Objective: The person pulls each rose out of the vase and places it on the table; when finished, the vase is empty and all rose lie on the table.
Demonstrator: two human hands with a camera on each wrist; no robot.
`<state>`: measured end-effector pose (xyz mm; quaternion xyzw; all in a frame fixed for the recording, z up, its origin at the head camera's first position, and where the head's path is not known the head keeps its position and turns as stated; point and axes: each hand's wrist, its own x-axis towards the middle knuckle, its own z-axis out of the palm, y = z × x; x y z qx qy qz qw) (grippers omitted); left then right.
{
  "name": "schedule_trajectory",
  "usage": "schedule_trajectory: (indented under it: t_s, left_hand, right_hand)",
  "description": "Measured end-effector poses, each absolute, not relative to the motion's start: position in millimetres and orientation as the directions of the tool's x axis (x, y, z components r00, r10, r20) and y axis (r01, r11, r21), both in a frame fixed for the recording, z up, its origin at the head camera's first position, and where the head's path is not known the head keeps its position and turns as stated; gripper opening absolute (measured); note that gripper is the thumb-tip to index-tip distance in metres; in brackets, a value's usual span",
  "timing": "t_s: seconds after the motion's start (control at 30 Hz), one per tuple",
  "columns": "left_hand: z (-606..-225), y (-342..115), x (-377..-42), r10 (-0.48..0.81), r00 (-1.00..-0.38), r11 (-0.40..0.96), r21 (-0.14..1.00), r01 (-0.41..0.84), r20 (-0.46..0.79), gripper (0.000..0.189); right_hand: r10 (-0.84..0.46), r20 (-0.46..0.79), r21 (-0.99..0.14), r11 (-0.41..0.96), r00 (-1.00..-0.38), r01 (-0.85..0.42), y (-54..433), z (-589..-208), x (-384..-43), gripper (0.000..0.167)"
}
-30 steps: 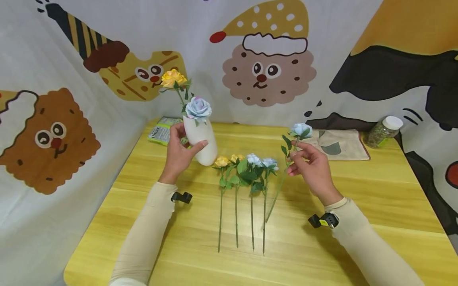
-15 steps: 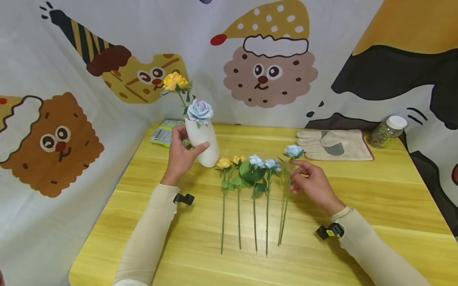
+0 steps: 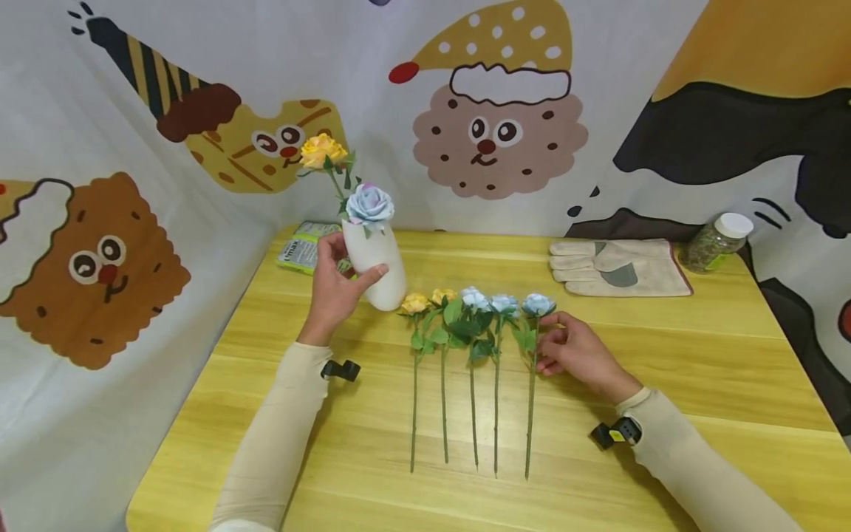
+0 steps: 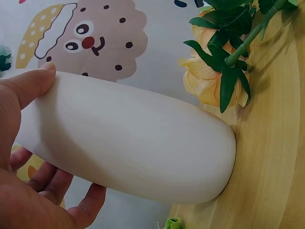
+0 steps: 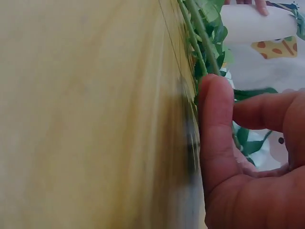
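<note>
My left hand (image 3: 335, 284) grips the white vase (image 3: 375, 266) round its upper side. The vase leans slightly, its base at the tabletop in the left wrist view. A yellow rose (image 3: 323, 151) and a blue-lilac rose (image 3: 369, 205) stand in its mouth. On the right, my right hand (image 3: 578, 355) pinches the stem of a light blue rose (image 3: 538, 304) below its bloom. That rose lies at the right end of a row, beside another blue rose (image 3: 503, 304); part of its stem is hidden behind the thumb (image 5: 217, 119) in the right wrist view.
The same row holds another blue rose (image 3: 475, 298) and two yellow roses, one at the left end (image 3: 415, 303). Behind stand a green-and-grey packet (image 3: 302, 247), a work glove (image 3: 621, 267) and a jar with a white lid (image 3: 718, 244). A printed cloth (image 3: 499, 214) hangs along the table's far edge.
My right hand has moved down and toward me, bringing the blue rose from a raised slant to lie in line with the others. The left hand and vase have stayed nearly still.
</note>
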<state>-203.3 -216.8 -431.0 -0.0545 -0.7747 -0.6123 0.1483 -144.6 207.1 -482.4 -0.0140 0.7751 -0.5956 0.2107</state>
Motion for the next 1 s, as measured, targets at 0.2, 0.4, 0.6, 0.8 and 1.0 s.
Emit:
schedule_trajectory:
  t_s: [0.2,0.4,0.6,0.8,1.0]
  left_hand:
    - [-431,-216,-204,-0.089,-0.949,0.246,0.93,0.273,0.303,0.077]
    - [-431,-217,-204,-0.092,-0.95,0.249,0.931,0.268,0.298,0.077]
    - [-429,-216,-203,-0.09,-0.951,0.238,0.934,0.268,0.296,0.078]
    - [-429,-216,-203,-0.089,-0.952,0.241,0.934,0.264,0.292,0.078]
    - [-430,-217,-204,-0.09,-0.953,0.241,0.935,0.262,0.29,0.078]
  right_hand:
    - [-0.308,-0.339,-0.918,0.316,-0.889,0.241,207,-485,-145,0.049]
    - [-0.316,-0.345,-0.909,0.345,-0.884,0.232,208,-484,-146,0.047]
    - [-0.33,-0.332,-0.908,0.365,-0.884,0.205,209,-480,-148,0.051]
    - [-0.347,-0.302,-0.895,0.424,-0.888,0.138,215,-470,-151,0.05]
    - [-0.329,-0.256,-0.878,0.473,-0.909,0.076,222,-454,-155,0.046]
